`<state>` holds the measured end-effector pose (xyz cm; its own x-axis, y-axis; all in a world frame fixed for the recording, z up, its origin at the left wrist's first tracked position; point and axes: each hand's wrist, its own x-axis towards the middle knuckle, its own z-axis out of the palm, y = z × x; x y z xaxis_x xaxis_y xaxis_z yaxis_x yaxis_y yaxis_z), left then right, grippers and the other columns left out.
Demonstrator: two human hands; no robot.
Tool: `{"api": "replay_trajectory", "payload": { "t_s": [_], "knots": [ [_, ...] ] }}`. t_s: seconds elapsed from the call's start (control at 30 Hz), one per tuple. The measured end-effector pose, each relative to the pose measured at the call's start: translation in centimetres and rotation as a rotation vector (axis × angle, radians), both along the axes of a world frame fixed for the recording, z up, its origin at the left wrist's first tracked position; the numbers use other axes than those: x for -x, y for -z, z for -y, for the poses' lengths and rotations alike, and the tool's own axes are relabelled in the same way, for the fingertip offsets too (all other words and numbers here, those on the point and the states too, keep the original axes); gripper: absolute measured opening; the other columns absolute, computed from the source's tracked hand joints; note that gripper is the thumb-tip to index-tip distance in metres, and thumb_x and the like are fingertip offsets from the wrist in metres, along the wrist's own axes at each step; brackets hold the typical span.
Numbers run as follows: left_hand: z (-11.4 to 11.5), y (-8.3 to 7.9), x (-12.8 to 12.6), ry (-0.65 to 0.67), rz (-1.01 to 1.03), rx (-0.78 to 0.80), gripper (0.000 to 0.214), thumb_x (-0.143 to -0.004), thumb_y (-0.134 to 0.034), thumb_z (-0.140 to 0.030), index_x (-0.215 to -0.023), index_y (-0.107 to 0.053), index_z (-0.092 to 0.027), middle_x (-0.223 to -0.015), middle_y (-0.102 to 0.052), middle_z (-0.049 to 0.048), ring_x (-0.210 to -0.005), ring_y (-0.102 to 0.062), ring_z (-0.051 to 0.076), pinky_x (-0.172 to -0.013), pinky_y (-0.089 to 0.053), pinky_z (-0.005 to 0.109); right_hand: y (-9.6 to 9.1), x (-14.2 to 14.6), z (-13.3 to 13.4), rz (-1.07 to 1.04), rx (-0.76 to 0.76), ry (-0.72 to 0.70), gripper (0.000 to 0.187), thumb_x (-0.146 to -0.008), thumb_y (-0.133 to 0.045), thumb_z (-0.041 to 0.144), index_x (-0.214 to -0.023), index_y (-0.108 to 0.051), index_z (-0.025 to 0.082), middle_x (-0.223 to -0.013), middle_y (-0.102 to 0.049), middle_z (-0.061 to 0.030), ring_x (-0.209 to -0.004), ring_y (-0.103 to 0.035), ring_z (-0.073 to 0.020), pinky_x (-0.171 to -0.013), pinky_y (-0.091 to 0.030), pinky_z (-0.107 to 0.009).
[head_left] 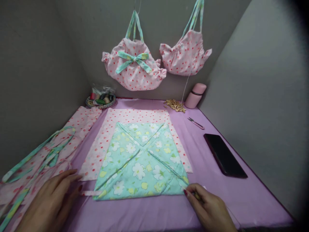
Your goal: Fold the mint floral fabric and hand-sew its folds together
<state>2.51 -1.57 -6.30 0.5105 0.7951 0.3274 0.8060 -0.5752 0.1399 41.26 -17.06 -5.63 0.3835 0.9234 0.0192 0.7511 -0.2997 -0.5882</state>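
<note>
A mint-green floral cloth [137, 164], folded so its flaps meet near the middle, lies on a pink dotted cloth [94, 158]. My right hand [209, 204] pinches the front right corner of the floral cloth between thumb and forefinger. Something small and yellowish shows among its curled fingers, too hidden to name. A thin thread [230, 212] trails beside that hand. My left hand [54, 198] is at the front left, fingers stretched out and slightly apart. Its thumb is by the end of a narrow pink strip [93, 193] at the cloth's left corner.
Pink dotted pieces with mint straps [50, 158] lie left. Behind are a small basket [100, 102] of sewing items, peanuts [175, 105] and a pink flask [195, 95]. Thread snips [196, 123] and a phone [224, 156] lie right. Two dotted bags [135, 79] hang above.
</note>
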Motion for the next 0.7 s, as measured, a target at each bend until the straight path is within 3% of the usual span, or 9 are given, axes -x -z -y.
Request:
{"api": "replay_trajectory", "payload": {
  "t_s": [0.1, 0.17, 0.23, 0.33, 0.47, 0.7],
  "knots": [
    [1.0, -2.7, -5.5, 0.161, 0.112, 0.052, 0.025, -0.088, -0.040, -0.036, -0.110, -0.048, -0.028, -0.111, -0.056, 0.0040, -0.102, -0.054, 0.021, -0.084, -0.048, 0.034, 0.0, -0.6, 0.1, -0.068, -0.017, 0.003, 0.034, -0.085, -0.042, 0.051, -0.077, -0.059, 0.024, -0.057, -0.060, 0.0036, -0.052, -0.057, -0.0134, -0.050, -0.041, -0.019],
    [1.1, -4.3, -9.6, 0.250, 0.086, 0.138, 0.024, -0.088, -0.041, -0.027, -0.111, -0.050, -0.027, -0.113, -0.056, 0.0038, -0.103, -0.054, 0.018, -0.085, -0.048, 0.031, 0.1, -1.2, 0.2, -0.094, -0.013, 0.007, 0.032, -0.084, -0.043, 0.050, -0.081, -0.060, 0.023, -0.063, -0.064, 0.0027, -0.057, -0.060, -0.0137, -0.052, -0.043, -0.017],
    [0.6, -5.3, -13.3, 0.294, 0.062, 0.184, 0.026, -0.088, -0.039, -0.018, -0.108, -0.053, -0.026, -0.112, -0.057, 0.0036, -0.102, -0.054, 0.018, -0.086, -0.048, 0.032, 0.3, -1.8, 0.3, -0.082, -0.016, 0.043, 0.031, -0.082, -0.045, 0.051, -0.086, -0.060, 0.024, -0.069, -0.067, 0.0016, -0.062, -0.063, -0.0147, -0.055, -0.044, -0.017],
    [-0.8, -5.6, -17.2, 0.244, 0.007, 0.265, 0.028, -0.086, -0.040, -0.014, -0.112, -0.052, -0.019, -0.112, -0.056, 0.0073, -0.101, -0.053, 0.020, -0.086, -0.046, 0.036, 0.6, -2.4, 0.6, -0.045, -0.035, 0.130, 0.033, -0.081, -0.045, 0.052, -0.093, -0.060, 0.026, -0.076, -0.070, 0.0012, -0.068, -0.066, -0.0162, -0.057, -0.045, -0.018],
    [-2.3, -4.3, -19.5, 0.169, -0.052, 0.255, 0.025, -0.086, -0.042, -0.017, -0.107, -0.055, -0.016, -0.098, -0.058, 0.0086, -0.092, -0.052, 0.024, -0.081, -0.045, 0.040, 0.4, -2.8, 0.6, -0.048, -0.028, 0.134, 0.029, -0.081, -0.044, 0.049, -0.089, -0.060, 0.027, -0.073, -0.070, 0.0026, -0.064, -0.066, -0.0164, -0.056, -0.045, -0.020],
    [-2.5, -2.5, -19.9, 0.128, 0.049, 0.273, 0.025, -0.088, -0.037, -0.016, -0.105, -0.055, -0.017, -0.093, -0.057, 0.0064, -0.089, -0.049, 0.023, -0.079, -0.043, 0.038, -0.4, -3.1, 0.1, 0.033, 0.104, 0.017, 0.025, -0.085, -0.039, 0.041, -0.073, -0.055, 0.026, -0.053, -0.058, 0.0051, -0.051, -0.057, -0.0146, -0.048, -0.038, -0.022]
  ]
}}
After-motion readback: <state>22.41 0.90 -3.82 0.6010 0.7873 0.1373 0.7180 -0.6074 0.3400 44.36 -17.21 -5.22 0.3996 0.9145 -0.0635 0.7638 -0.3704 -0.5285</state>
